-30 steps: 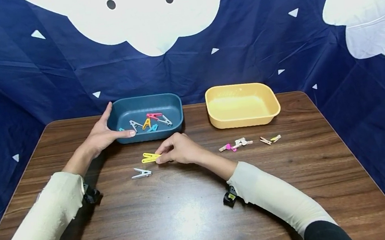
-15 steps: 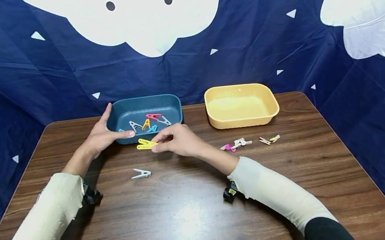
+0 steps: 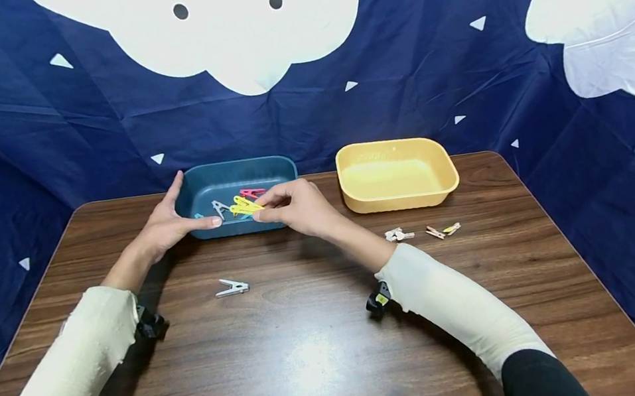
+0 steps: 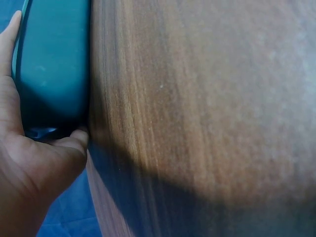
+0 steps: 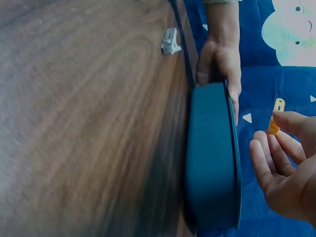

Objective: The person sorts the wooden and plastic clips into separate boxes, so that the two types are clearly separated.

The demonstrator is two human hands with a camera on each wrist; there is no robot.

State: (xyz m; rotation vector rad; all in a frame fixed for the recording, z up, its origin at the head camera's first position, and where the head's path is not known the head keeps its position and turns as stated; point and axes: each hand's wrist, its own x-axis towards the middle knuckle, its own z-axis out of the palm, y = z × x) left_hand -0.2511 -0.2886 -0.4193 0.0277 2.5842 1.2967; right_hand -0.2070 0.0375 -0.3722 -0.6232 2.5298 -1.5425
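My right hand pinches a yellow plastic clothespin between thumb and fingers, over the front part of the blue bin. In the right wrist view the clothespin sticks out past the fingertips, above the bin's rim. My left hand holds the bin's left end, its thumb lying along the front rim. Inside the bin are a grey clothespin, a red clothespin and some blue ones; the right hand and yellow clothespin hide part of the contents. A grey clothespin lies on the table in front.
To the right stands a yellow bin. Several small wooden clips lie before it, some hidden behind my right forearm. The wooden table meets a dark blue cloth at the back.
My right hand has lifted the yellow clothespin off the table area and carried it away from me, up over the blue bin. The left hand has stayed on the bin's end.
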